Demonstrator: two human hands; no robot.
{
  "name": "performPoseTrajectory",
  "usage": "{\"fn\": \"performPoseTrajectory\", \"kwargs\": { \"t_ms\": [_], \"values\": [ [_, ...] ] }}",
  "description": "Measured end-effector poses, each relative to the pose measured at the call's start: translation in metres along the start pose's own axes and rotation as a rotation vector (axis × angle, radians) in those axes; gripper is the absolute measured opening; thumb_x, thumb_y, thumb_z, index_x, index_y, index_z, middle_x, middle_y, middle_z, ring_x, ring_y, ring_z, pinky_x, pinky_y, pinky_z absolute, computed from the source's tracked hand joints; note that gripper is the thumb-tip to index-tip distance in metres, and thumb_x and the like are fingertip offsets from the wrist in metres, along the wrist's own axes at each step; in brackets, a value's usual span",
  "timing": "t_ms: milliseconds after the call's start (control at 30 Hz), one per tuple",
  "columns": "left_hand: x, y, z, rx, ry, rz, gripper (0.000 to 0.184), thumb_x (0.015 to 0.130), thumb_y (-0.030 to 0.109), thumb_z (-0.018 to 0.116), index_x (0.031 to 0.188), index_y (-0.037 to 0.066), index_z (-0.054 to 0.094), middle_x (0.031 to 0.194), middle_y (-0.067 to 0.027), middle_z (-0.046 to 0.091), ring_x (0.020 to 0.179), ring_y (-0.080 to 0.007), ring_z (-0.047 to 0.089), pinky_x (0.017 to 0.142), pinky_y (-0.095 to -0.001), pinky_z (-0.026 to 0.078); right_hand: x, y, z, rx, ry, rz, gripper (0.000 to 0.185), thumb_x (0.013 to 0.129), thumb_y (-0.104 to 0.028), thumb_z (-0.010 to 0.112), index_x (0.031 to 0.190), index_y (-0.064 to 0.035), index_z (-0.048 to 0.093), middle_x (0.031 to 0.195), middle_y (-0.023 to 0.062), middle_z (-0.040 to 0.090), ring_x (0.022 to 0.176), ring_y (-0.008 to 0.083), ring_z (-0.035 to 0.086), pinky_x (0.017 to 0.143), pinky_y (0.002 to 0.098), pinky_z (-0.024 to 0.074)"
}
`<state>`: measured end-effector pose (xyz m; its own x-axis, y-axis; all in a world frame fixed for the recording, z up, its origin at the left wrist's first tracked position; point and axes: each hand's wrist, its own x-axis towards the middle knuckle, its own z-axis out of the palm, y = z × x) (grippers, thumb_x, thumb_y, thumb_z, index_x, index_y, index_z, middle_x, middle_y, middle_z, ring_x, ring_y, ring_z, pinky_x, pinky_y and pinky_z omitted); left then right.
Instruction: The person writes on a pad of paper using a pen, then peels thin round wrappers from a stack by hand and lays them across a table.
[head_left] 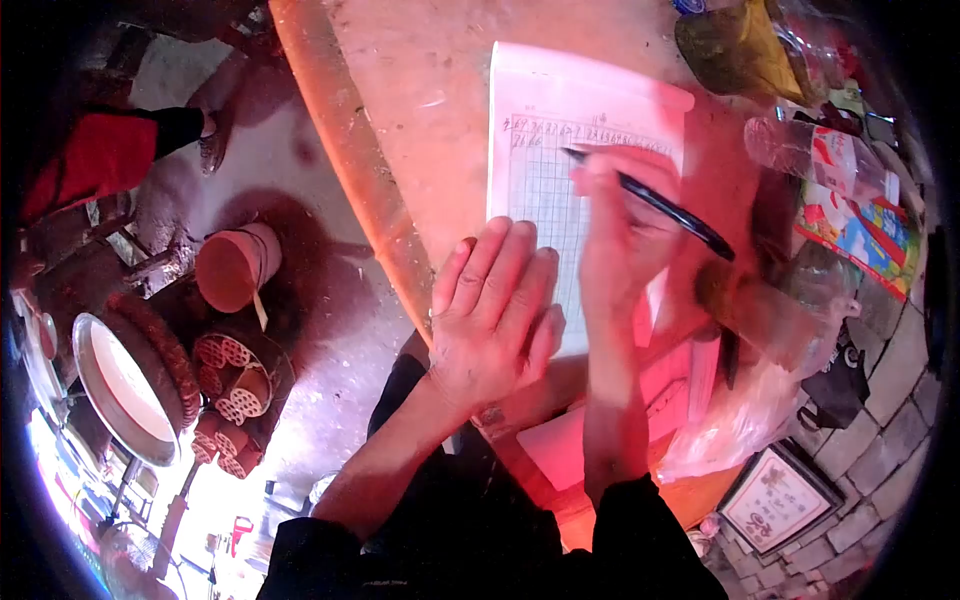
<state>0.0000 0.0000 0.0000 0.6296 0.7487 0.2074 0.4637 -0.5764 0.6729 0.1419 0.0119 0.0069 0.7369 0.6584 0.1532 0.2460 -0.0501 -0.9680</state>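
A white sheet pad [590, 90] with a printed grid lies on the wooden table, its top rows filled with handwriting. My right hand [625, 235] is closed around a black pen [675, 212], whose tip points left over the upper part of the grid. My left hand [495, 305] rests flat on the pad's lower left edge and the table, fingers stretched out, holding nothing. Part of the grid is hidden beneath my hands.
The table edge [375, 180] runs down the left. Plastic bottles [780, 145] and a colourful package [870, 235] are at the right, a plastic bag [720, 435] at the lower right. A bucket [228, 270], a basin [125, 390] and a person's leg [180, 130] appear at the left.
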Motion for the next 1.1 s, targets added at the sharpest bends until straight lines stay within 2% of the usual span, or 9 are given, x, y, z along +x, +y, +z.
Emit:
{"fn": "performPoseTrajectory", "kwargs": {
  "t_ms": [100,167,267,467,567,700,833,967,1100],
  "values": [
    [0.0,0.004,-0.001,-0.055,0.034,0.041,0.047,0.075,0.027,0.061,0.116,0.004,0.06,0.129,-0.0174,0.052,0.126,-0.034,0.044,0.108,-0.0464,0.024,-0.004,-0.034,-0.025,-0.049,0.068,-0.007,0.011,0.089,-0.01,0.059,0.09,0.0007,0.059,0.087,0.0082,0.065,0.071,0.0134,0.06,0.058,0.0263,0.0483],
    [-0.002,0.004,-0.005,-0.025,0.059,0.079,0.046,0.075,0.026,0.061,0.115,0.003,0.06,0.128,-0.018,0.052,0.125,-0.0343,0.045,0.107,-0.047,0.026,-0.017,-0.04,-0.067,-0.527,-0.065,0.151,0.012,0.088,-0.013,0.062,0.091,-0.0016,0.06,0.078,0.0054,0.065,0.067,0.0124,0.06,0.056,0.0274,0.0473],
    [-0.006,0.006,-0.008,0.001,0.082,0.146,0.045,0.076,0.024,0.06,0.115,0.002,0.059,0.128,-0.0177,0.052,0.124,-0.0353,0.045,0.106,-0.0483,0.027,-0.04,-0.051,-0.102,-1.147,-0.12,0.005,0.021,0.084,-0.014,0.067,0.1,-0.0025,0.059,0.07,0.0067,0.063,0.061,0.0152,0.06,0.052,0.029,0.0459],
    [-0.021,0.006,-0.035,-0.088,0.133,0.265,0.042,0.081,0.016,0.061,0.12,0.002,0.055,0.127,-0.0172,0.053,0.117,-0.0326,0.051,0.096,-0.0437,0.041,-0.137,-0.102,-0.139,-0.673,-0.038,-0.268,0.045,0.075,-0.017,0.073,0.114,-0.0039,0.055,0.07,0.0104,0.061,0.062,0.0278,0.062,0.057,0.0353,0.0505],
    [-0.061,0.024,-0.066,-0.257,0.078,0.076,0.037,0.081,0.004,0.065,0.117,-0.002,0.056,0.119,-0.0174,0.058,0.111,-0.0283,0.056,0.094,-0.0368,0.045,-0.235,-0.131,-0.151,-0.728,-0.215,0.02,0.039,0.077,-0.02,0.068,0.111,-0.0055,0.056,0.092,0.0179,0.061,0.088,0.0338,0.06,0.074,0.0447,0.0493],
    [-0.171,0.037,-0.083,-0.073,0.016,0.138,0.03,0.082,0.005,0.065,0.109,-0.005,0.058,0.105,-0.0177,0.062,0.095,-0.029,0.06,0.085,-0.0371,0.048,-0.383,-0.121,-0.195,-0.561,-0.233,-0.068,0.037,0.076,-0.025,0.069,0.103,-0.0028,0.059,0.077,0.0161,0.057,0.072,0.0351,0.058,0.061,0.0448,0.0472],
    [-0.321,0.049,-0.06,-0.248,-0.312,-0.086,0.026,0.085,0.004,0.063,0.111,-0.001,0.059,0.1,-0.0071,0.063,0.087,-0.0174,0.057,0.08,-0.0281,0.049,-0.522,-0.108,-0.272,-0.46,-0.39,0.227,0.037,0.072,-0.028,0.071,0.098,-0.005,0.059,0.074,0.0148,0.06,0.067,0.0359,0.06,0.058,0.0468,0.0469],
    [-0.448,0.171,-0.001,-0.424,-0.74,-0.178,0.023,0.081,0.003,0.065,0.104,-0.001,0.061,0.087,-0.0045,0.063,0.08,-0.0132,0.059,0.073,-0.0268,0.049,-0.643,-0.108,-0.361,-0.514,-0.137,0.426,0.031,0.072,-0.028,0.071,0.09,-0.0053,0.063,0.069,0.0161,0.06,0.068,0.0359,0.06,0.059,0.0465,0.0473],
    [-0.5,0.296,0.015,-0.328,-1.264,0.34,0.024,0.081,0.003,0.064,0.105,-0.002,0.06,0.088,-0.0078,0.065,0.079,-0.015,0.062,0.074,-0.0281,0.05,-0.749,-0.125,-0.44,-0.611,0.604,0.393,0.022,0.072,-0.021,0.071,0.086,-0.0054,0.065,0.071,0.0154,0.062,0.067,0.0332,0.062,0.059,0.0428,0.049]
  ]
}}
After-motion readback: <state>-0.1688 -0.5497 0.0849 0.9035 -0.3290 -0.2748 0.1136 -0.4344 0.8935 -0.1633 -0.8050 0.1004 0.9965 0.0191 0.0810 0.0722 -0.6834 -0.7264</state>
